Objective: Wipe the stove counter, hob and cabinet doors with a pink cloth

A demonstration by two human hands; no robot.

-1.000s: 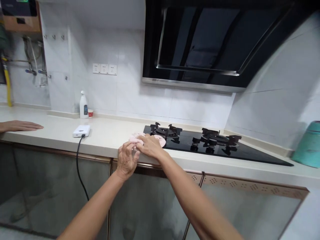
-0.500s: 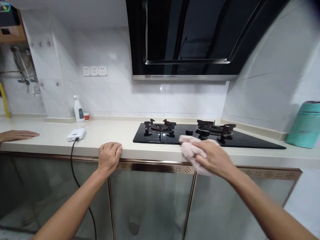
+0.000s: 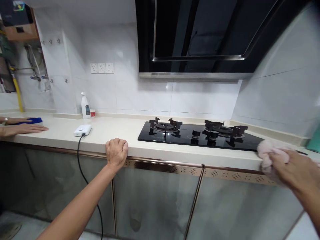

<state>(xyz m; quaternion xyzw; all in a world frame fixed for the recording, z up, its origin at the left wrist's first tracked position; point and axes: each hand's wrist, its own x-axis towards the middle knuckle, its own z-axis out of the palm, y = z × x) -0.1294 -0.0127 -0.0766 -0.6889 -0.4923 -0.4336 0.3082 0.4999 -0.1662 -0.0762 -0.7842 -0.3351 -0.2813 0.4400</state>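
My right hand point(image 3: 292, 166) grips a bunched pale pink cloth point(image 3: 272, 148) at the right front corner of the black gas hob point(image 3: 172, 138). The cloth hangs over the counter's front edge and hides part of the hob's corner. Fingers curled in a loose fist, my left hand point(image 3: 116, 151) rests on the front edge of the cream countertop point(image 3: 120, 128), left of the hob; nothing shows in it.
A co-worker's hands point(image 3: 30, 128) lie on the counter at far left, one on a blue cloth point(image 3: 35, 120). A white device point(image 3: 83, 130) trails a black cable. Behind stand a spray bottle point(image 3: 85, 106) and red cup point(image 3: 92, 113). A range hood point(image 3: 195, 63) overhangs; a turquoise container point(image 3: 314, 141) stands right.
My right hand has swept the cloth rightward along the counter's front edge, from the hob's middle to its right corner. My left hand stays put. The co-worker's second hand and blue cloth have come into view.
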